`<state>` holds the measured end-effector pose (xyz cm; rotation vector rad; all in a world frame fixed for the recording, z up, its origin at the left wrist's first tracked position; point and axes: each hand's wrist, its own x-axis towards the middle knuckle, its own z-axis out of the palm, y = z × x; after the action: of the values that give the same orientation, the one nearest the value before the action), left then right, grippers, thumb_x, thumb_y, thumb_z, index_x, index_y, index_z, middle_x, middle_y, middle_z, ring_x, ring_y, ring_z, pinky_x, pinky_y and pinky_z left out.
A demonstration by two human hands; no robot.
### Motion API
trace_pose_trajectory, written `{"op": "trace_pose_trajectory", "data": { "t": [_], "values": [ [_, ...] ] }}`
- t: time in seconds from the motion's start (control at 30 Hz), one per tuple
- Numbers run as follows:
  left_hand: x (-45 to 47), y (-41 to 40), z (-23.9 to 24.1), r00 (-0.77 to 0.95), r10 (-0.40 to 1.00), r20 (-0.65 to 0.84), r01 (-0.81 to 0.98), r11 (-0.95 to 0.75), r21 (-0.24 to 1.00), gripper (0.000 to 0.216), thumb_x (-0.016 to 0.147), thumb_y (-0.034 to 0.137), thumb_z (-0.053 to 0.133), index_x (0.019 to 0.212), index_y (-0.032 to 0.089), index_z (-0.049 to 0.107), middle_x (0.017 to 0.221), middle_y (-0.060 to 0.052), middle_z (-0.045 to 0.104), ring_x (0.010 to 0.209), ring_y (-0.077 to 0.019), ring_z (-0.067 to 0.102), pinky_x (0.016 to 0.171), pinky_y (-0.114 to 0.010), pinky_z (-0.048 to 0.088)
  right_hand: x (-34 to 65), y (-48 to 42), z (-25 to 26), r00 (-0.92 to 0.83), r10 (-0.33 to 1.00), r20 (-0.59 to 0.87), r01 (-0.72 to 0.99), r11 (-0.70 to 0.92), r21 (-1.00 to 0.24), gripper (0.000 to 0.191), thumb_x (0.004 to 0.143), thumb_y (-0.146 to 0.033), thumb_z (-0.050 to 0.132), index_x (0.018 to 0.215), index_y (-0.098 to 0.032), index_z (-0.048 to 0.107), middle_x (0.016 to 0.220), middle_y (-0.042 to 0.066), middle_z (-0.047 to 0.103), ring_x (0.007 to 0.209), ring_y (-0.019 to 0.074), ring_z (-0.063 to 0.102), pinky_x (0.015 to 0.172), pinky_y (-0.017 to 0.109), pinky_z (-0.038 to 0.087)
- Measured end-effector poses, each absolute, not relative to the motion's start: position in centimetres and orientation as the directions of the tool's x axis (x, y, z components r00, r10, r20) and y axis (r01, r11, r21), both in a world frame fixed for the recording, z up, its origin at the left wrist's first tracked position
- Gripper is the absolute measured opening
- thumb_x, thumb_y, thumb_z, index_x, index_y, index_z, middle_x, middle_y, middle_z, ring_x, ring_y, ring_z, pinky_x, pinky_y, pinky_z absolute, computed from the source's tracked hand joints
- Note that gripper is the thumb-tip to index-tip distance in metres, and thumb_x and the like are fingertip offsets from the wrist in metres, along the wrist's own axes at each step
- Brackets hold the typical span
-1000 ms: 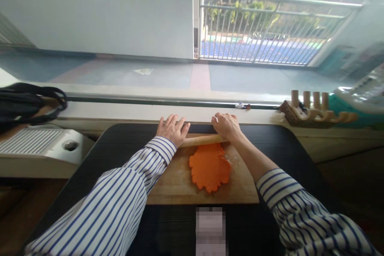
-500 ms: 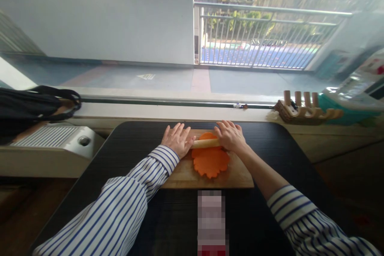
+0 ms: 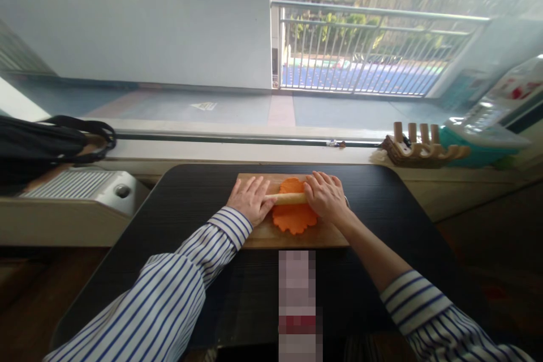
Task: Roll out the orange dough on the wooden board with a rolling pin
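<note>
An orange sheet of dough-like material (image 3: pixel 296 219) with a scalloped edge lies flat on a wooden board (image 3: pixel 254 242). Across it rests a pale wooden rolling pin (image 3: pixel 291 198). My left hand (image 3: pixel 250 199) presses over the pin's left end, fingers stretched forward and thumb along the pin. Over the right end lies my right hand (image 3: pixel 326 195), its fingers bent down around the wood. Both palms hide the pin's ends. The sheet shows on the far and near sides of the pin.
The board stands on a black table (image 3: pixel 199 192) against a window sill (image 3: pixel 212 153). A wooden rack with pegs (image 3: pixel 418 147) and a turquoise container (image 3: pixel 479 147) are on the right. At left are a black bag (image 3: pixel 38 141) and a white radiator (image 3: pixel 80 192). A pixelated patch covers the front middle.
The rolling pin, with both hands on it, has moved toward me over the orange sheet, so more of the far part shows. The view has shifted slightly.
</note>
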<state>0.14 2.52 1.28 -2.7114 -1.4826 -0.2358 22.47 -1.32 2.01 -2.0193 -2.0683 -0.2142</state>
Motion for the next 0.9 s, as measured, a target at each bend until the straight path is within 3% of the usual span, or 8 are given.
{"op": "trace_pose_trajectory", "data": {
  "t": [0.37, 0.9],
  "values": [
    [-1.0, 0.4, 0.1, 0.586, 0.783, 0.209, 0.794, -0.607, 0.046, 0.066, 0.091, 0.059, 0.032, 0.139, 0.016, 0.045, 0.143, -0.014, 0.046, 0.133, -0.031, 0.04, 0.109, -0.059, 0.025, 22.3, -4.5, 1.4, -0.031, 0.964, 0.265, 0.997, 0.05, -0.064, 0.046, 0.099, -0.037, 0.025, 0.133, -0.019, 0.05, 0.143, 0.008, 0.047, 0.134, 0.0243, 0.037, 0.107, 0.049, 0.027],
    [-2.3, -2.4, -0.4, 0.647, 0.718, 0.255, 0.737, -0.675, 0.032, 0.076, 0.088, 0.067, 0.031, 0.143, 0.015, 0.036, 0.147, -0.015, 0.04, 0.135, -0.0303, 0.035, 0.111, -0.054, 0.024, 22.2, -8.0, -0.3, -0.07, 0.941, 0.331, 0.99, 0.107, -0.094, 0.052, 0.099, -0.036, 0.025, 0.142, -0.01, 0.039, 0.148, 0.009, 0.04, 0.137, 0.0241, 0.032, 0.112, 0.044, 0.023]
  ]
}}
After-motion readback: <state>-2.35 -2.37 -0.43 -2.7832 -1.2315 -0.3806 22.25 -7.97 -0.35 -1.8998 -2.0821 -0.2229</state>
